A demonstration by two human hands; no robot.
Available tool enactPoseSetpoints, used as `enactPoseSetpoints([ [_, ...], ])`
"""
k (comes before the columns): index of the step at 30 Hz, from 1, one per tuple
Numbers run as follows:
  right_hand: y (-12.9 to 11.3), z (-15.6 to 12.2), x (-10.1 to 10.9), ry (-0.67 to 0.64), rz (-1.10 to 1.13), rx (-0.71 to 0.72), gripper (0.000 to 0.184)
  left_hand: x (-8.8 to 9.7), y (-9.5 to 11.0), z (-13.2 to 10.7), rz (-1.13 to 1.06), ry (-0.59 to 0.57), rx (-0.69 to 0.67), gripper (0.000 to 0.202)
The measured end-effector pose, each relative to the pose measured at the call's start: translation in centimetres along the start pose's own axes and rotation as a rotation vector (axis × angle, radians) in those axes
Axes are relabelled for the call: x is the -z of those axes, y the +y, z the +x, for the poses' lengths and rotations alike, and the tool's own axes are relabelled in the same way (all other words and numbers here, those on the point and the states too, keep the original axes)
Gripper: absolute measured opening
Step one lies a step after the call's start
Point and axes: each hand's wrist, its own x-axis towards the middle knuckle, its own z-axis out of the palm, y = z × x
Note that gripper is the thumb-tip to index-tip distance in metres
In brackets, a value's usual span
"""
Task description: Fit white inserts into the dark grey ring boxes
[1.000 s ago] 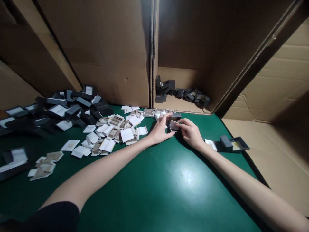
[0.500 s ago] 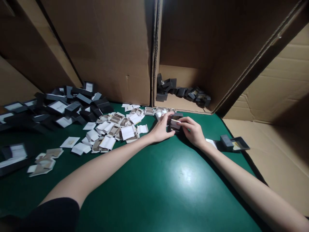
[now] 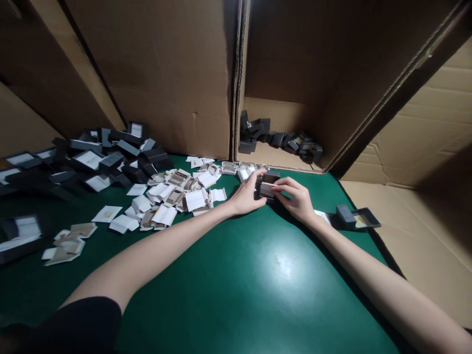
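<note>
Box (image 3: 272, 176) at 12 o'clock on the table (image 3: 221, 275). Right hand (image 3: 296, 197): fingertips together, clamped on a pale insert (image 3: 267, 190), its yellow edge nearer level than a second ago; handling apparently unfinished. Left hand (image 3: 243, 197): thumb and fingers apart around the box's 9 o'clock side; cannot tell whether pressing. Farther out: papers (image 3: 195, 200) at 9 o'clock, carton (image 3: 276, 157) at 12. No brand or writing legible.

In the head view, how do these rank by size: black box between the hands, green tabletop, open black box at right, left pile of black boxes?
1. Green tabletop
2. Pile of black boxes
3. Open black box
4. Middle black box; partly hidden, so unsure
</note>
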Motion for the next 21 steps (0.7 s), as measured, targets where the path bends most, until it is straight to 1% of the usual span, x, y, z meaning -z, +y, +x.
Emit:
enactPoseSetpoints([
  [5, 0.06, -0.02, 0.03, 0.019, -0.018, -0.03, 0.014, 0.01, 0.06, -0.01, 0.006, -0.015, -0.031, 0.073],
  [9, 0.51, -0.15, -0.06, 0.018, -0.071, 0.016, 0.014, 0.04, 0.07, -0.01, -0.003, -0.033, -0.047, 0.073],
  [13, 0.93, -0.4, -0.11, -0.025, -0.185, 0.035, 0.016, 0.14, 0.21, -0.02, -0.008, -0.051, -0.046, 0.073],
  [17, 0.76, -0.52, -0.01, -0.088, -0.319, 0.02, 0.023, 0.15, 0.32, 0.02, -0.009, -0.05, -0.037, 0.073],
  [21, 0.47, -0.53, 0.22, -0.092, -0.381, 0.03, 0.027, 0.05, 0.24, 0.04, -0.022, -0.028, -0.038, 0.071],
])
